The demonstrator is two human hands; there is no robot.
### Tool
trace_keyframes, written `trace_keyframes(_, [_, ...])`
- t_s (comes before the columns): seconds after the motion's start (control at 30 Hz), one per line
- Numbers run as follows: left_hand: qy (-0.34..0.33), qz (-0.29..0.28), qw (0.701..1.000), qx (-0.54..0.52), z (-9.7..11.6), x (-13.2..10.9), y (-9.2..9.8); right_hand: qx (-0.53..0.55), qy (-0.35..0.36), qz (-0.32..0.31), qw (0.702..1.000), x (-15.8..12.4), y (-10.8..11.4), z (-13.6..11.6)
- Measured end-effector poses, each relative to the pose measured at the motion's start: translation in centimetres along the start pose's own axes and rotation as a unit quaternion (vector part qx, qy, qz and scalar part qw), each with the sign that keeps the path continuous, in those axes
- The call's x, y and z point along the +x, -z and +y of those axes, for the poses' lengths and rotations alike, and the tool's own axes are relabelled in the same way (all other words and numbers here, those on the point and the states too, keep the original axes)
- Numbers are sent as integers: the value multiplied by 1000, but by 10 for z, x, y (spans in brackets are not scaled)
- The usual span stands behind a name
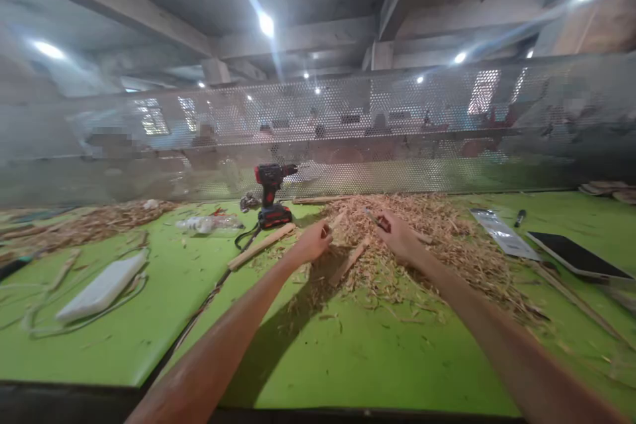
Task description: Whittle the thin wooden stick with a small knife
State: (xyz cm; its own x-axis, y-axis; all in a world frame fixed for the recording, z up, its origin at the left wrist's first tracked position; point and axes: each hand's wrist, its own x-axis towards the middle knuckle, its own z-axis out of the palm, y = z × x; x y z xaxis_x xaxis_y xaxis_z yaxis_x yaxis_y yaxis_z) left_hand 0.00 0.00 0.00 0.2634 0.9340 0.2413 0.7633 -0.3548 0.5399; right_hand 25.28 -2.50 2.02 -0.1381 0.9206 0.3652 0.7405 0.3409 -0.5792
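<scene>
My left hand is closed over the bench, left of the shavings heap. A small pale wood piece shows at its fingertips; the fingers hide part of it. My right hand is closed around a slim knife-like tool, its light tip pointing up and left. The two hands are apart, both above a heap of wood shavings. Between and below them a flat wood strip lies on the shavings.
A cordless drill stands behind a wood stick. To the left are a white power strip with its cable and a plastic bag. At right lie a clear packet and a dark-screened tablet. A perforated screen borders the back.
</scene>
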Motion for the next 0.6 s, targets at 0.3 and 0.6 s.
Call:
trace_keyframes(0.3, [-7,-3,983,-186,3,-10,-23,62,46,10,997,-5,-12,-2])
trace_keyframes(0.6, [1,-35,958,-286,-1,-10,-41,-7,135,10,991,-9,-34,5])
